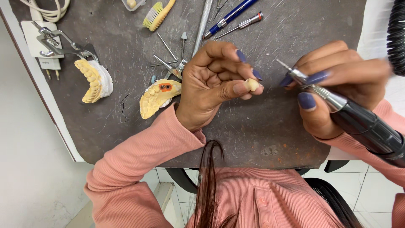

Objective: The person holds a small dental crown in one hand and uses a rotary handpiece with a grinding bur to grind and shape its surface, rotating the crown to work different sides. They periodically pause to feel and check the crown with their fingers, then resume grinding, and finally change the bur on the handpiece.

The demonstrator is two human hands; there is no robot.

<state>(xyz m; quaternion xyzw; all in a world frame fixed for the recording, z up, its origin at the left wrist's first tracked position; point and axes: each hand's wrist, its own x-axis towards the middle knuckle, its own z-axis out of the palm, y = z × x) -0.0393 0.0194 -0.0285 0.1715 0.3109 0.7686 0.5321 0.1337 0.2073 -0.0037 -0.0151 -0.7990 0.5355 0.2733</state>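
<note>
Small cream tooth-shaped crown (252, 84) sits pinched between the thumb and forefinger of the left hand (215, 82), lifted clear above the dark, scratched worktop (270, 131). Its grip is clenched on the crown, palm turned up, the piece poking out toward the right. The right hand (337, 88) is wrapped around a black and silver rotary handpiece (346, 110); the tool's long axis runs from lower right up to upper left, and its thin bur tip lies just beside the crown, apart from it by a small gap. Further left on the worktop rest a yellow plaster dental cast with an orange patch (157, 97) and a second yellow cast in a metal articulator (93, 80). Loose burs, a blue pen and a yellow brush lie along the far edge.
</note>
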